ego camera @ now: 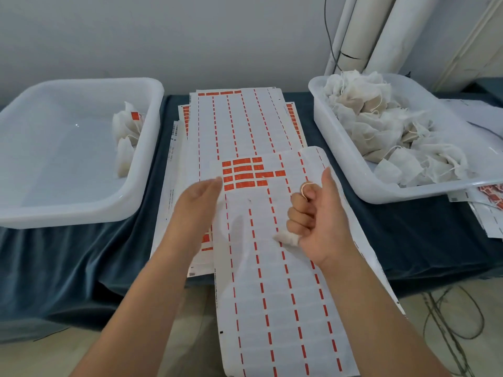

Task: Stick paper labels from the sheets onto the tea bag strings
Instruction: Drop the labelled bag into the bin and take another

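Top label sheet (272, 268) lies centre frame, running down to the bottom edge and hanging off the front of the desk (408, 240), which has a blue cloth on it. A small block of orange labels (243, 174) sits near the sheet's upper end; the rest is bare backing with orange dashed lines.

My left hand (197, 202) is flat, fingers straight, tips touching the sheet at the block's left edge. My right hand (318, 219) is over the sheet's right side, fingers curled in, thumb sticking up. Nothing visible in it. There's a white finger cot (287, 238) on the little finger.

More sheets (239, 121) are stacked under and behind, upper centre. The left bin (68, 213) holds a few labelled tea bags (126, 137) by its right wall. The right bin (381, 195) holds a heap of tea bags (381, 118) with strings. Loose sheets (487, 205) are at the right edge, white pipes (381, 31) upper right, cables (449, 317) on the floor lower right.
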`<state>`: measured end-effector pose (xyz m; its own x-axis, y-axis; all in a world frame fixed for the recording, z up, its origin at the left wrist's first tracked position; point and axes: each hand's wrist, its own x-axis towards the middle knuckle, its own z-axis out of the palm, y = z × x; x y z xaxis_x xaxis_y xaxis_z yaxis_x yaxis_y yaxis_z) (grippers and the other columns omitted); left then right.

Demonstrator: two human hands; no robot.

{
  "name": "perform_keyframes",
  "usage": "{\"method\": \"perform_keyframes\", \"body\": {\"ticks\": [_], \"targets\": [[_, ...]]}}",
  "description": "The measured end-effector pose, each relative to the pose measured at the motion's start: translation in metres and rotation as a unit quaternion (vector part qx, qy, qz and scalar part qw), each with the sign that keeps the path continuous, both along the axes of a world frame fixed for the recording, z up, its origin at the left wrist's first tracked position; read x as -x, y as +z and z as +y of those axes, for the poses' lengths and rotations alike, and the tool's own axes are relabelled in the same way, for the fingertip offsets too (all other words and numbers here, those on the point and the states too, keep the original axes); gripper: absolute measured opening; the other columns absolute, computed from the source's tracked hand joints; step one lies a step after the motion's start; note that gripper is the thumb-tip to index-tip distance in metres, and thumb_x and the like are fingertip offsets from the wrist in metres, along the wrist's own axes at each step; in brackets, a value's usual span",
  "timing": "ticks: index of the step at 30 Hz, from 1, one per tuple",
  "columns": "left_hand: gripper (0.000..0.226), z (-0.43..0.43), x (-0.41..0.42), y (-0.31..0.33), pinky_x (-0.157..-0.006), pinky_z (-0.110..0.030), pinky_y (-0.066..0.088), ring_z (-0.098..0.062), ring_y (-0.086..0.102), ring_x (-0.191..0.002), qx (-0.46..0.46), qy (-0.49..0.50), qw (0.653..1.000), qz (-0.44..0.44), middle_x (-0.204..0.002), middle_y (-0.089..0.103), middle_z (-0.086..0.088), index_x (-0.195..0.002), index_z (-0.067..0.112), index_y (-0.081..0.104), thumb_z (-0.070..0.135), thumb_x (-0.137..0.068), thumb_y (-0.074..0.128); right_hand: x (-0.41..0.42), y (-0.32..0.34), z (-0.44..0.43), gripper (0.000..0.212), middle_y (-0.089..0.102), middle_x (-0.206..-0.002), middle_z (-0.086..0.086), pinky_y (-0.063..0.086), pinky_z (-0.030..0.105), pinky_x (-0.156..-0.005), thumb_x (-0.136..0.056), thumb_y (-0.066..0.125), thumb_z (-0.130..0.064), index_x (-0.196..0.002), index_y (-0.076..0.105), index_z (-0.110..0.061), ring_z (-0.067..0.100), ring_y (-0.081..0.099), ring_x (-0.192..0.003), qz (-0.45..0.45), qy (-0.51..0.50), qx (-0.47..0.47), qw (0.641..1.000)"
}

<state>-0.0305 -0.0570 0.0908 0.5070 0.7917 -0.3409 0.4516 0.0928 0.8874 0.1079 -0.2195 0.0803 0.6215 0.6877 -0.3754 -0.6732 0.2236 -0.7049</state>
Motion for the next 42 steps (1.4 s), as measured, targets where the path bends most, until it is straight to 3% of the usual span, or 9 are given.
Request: {"method": "perform_keyframes", "body": {"ticks": [3,7,10,14,19,23,32,36,42], "targets": [[0.054,0.026,-0.011,-0.002,-0.064,-0.031,0.060,-0.011,0.069,-0.089,-0.024,0.019,0.999,0.035,-0.125,0.067,0.012,-0.144,0.034,0.049,0.034,-0.098,0.076,-0.010,-0.015,0.005,0.048,0.026,-0.064,-0.006,0.018,0.022,-0.041,-0.096,0.055,-0.068,-0.083,0.056,-0.021,0.009,0.016,-0.048,0.078,-0.013,0.023,0.997],[0.036,0.048,-0.024,0.010,-0.085,-0.042,0.065,-0.025,0.081,-0.091,0.175,0.050,0.983,-0.035,-0.106,0.082,0.000,-0.118,0.025,0.066,0.048,-0.092,0.079,-0.023,-0.023,0.002,0.044,0.025,-0.066,-0.007,0.022,0.022,-0.039,-0.093,0.066,-0.060,-0.102,0.071,-0.017,0.008,0.019,-0.046,0.108,0.025,0.016,0.994],[0.022,0.047,-0.031,0.010,-0.085,-0.048,0.064,-0.023,0.082,-0.081,0.043,-0.052,0.997,0.043,-0.091,0.082,0.010,-0.106,0.033,0.073,0.051,-0.093,0.076,-0.022,-0.019,0.000,0.038,0.024,-0.066,-0.006,0.022,0.022,-0.039,-0.093,0.068,-0.055,-0.093,0.079,-0.018,0.009,0.019,-0.046,0.076,0.065,0.027,0.995],[0.013,0.034,-0.021,0.018,-0.086,-0.051,0.064,-0.021,0.082,-0.085,0.035,-0.056,0.997,-0.036,-0.098,0.082,0.012,-0.107,0.031,0.076,0.039,-0.097,0.076,-0.009,0.002,-0.001,0.028,0.034,-0.060,-0.004,0.027,0.022,-0.042,-0.097,0.067,-0.047,-0.084,0.076,-0.023,0.009,0.024,-0.047,-0.079,0.040,0.065,0.994],[0.013,0.000,0.003,0.029,-0.085,-0.051,0.064,-0.024,0.081,-0.093,0.059,-0.034,0.985,-0.159,-0.105,0.082,0.005,-0.108,0.024,0.076,0.032,-0.099,0.073,0.023,0.039,0.009,0.019,0.071,-0.079,-0.022,0.047,0.009,-0.053,-0.091,0.069,-0.056,-0.100,0.076,-0.041,0.001,0.063,-0.062,-0.428,0.001,0.150,0.891],[0.017,-0.019,0.012,0.038,-0.080,-0.041,0.066,-0.027,0.079,-0.101,0.111,-0.026,0.964,-0.241,-0.115,0.080,-0.001,-0.117,0.017,0.076,0.019,-0.101,0.069,0.039,0.046,0.027,0.026,0.065,-0.091,-0.036,0.041,-0.004,-0.075,-0.095,0.068,-0.049,-0.117,0.074,-0.038,-0.006,0.063,-0.089,-0.587,-0.017,0.219,0.779],[0.039,-0.022,0.025,0.038,-0.080,-0.039,0.066,-0.030,0.079,-0.103,0.133,-0.038,0.944,-0.300,-0.118,0.079,-0.008,-0.117,0.017,0.077,0.027,-0.080,0.081,0.047,0.049,0.016,0.024,0.059,-0.108,-0.032,0.034,-0.010,-0.078,-0.096,0.066,-0.049,-0.114,0.072,-0.035,-0.027,0.056,-0.089,-0.649,-0.025,0.212,0.730],[0.031,-0.022,0.025,0.034,-0.080,-0.038,0.065,-0.033,0.078,-0.105,0.133,-0.047,0.942,-0.306,-0.120,0.078,-0.011,-0.113,0.013,0.079,0.025,-0.085,0.080,0.047,0.055,0.013,0.016,0.062,-0.111,-0.033,0.048,0.005,-0.081,-0.095,0.061,-0.056,-0.109,0.062,-0.047,-0.012,0.062,-0.086,-0.636,0.029,0.211,0.742],[0.042,-0.022,0.027,0.034,-0.083,-0.046,0.066,-0.030,0.079,-0.100,0.054,-0.050,0.965,-0.252,-0.115,0.080,-0.004,-0.108,0.022,0.081,0.042,-0.072,0.086,0.042,0.058,0.012,0.019,0.068,-0.098,-0.027,0.041,0.003,-0.072,-0.097,0.059,-0.054,-0.100,0.070,-0.039,-0.003,0.065,-0.071,-0.697,0.046,0.258,0.668]]}}
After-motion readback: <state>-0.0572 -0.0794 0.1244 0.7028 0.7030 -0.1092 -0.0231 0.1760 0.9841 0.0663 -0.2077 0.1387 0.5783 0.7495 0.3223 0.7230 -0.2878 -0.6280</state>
